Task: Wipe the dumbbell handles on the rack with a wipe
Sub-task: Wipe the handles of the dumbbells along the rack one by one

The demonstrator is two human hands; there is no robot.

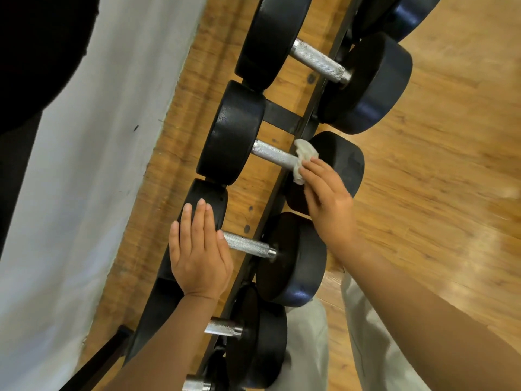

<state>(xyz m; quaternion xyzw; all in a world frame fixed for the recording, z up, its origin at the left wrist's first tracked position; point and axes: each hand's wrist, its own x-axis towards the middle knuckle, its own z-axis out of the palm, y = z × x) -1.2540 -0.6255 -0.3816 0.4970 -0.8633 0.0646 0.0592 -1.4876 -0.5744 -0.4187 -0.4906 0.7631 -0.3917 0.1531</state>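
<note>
Several black dumbbells with knurled steel handles lie across a black metal rack point(284, 117). My right hand point(327, 198) grips a crumpled white wipe point(304, 158) wrapped round the near end of the middle dumbbell's handle point(273, 152), close to its right-hand weight. My left hand point(197, 249) lies flat with straight fingers on the far weight point(208, 198) of the dumbbell below. That dumbbell's handle point(248, 245) is bare beside my thumb. The handle point(318, 60) of the dumbbell above is uncovered too.
A grey-white wall point(93, 165) runs along the left behind the rack. Wooden floor point(437, 179) spreads to the right. My light trouser legs point(366, 348) stand close to the rack's near rail. More dumbbells point(253, 334) sit at the bottom of the rack.
</note>
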